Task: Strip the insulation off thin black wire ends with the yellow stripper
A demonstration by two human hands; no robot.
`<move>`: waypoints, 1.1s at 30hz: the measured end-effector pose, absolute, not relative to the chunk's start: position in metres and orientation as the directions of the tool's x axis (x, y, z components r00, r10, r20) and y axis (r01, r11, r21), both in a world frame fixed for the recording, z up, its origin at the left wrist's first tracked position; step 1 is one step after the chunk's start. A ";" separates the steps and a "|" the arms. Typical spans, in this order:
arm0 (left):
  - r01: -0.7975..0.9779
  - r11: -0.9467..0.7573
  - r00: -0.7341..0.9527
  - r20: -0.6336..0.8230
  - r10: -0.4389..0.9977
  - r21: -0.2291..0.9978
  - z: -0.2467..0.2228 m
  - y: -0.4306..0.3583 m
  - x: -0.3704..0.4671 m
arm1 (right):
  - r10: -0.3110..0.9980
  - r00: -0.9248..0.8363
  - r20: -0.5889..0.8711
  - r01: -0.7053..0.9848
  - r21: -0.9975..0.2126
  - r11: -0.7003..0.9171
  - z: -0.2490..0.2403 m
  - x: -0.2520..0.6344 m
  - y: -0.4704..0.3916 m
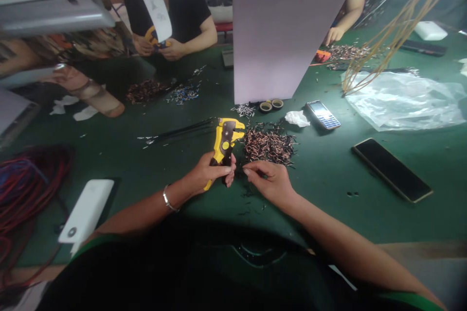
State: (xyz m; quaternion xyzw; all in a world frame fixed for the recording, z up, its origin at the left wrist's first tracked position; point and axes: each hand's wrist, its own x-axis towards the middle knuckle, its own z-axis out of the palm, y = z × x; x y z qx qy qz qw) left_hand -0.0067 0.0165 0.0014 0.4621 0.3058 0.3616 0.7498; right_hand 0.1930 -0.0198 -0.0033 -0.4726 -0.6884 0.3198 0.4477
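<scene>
The stripper is gripped in the left hand, its head turned toward the pile of copper-ended bits. The thumb and fingertips of the right hand are pinched together at the pile's near edge; whether a bit is held cannot be told. Bits seem to be being handled singly beside the tool; for any next move, a steady tool and a fine pinch would be called for. Black wires are laid left of the stripper. Reach is limited ahead by the panel; the tissue and keypad phone are set right of it.
</scene>
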 end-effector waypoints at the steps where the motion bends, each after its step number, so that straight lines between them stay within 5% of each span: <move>1: -0.252 0.318 0.555 -0.132 0.821 0.914 0.001 0.016 -0.006 | 0.932 -0.148 0.332 0.372 -0.854 0.363 -0.003 0.193 -0.020; 7: -0.279 0.326 0.531 -0.137 0.836 0.903 0.002 0.013 -0.004 | 0.926 -0.154 0.344 0.358 -0.854 0.377 -0.001 0.192 -0.022; 20: -0.337 0.352 0.580 -0.102 0.808 0.873 0.007 0.020 -0.010 | 0.972 -0.213 -0.099 0.014 -0.995 -0.099 0.010 0.199 -0.017; 27: -0.307 0.421 0.684 -0.109 0.721 0.854 0.009 0.019 -0.012 | 0.982 0.077 0.170 0.121 -0.980 0.160 0.015 0.209 -0.019; 33: -0.252 0.431 0.730 -0.123 0.673 0.866 0.006 0.016 -0.012 | 0.955 0.093 0.282 0.295 -0.924 0.244 0.021 0.211 -0.020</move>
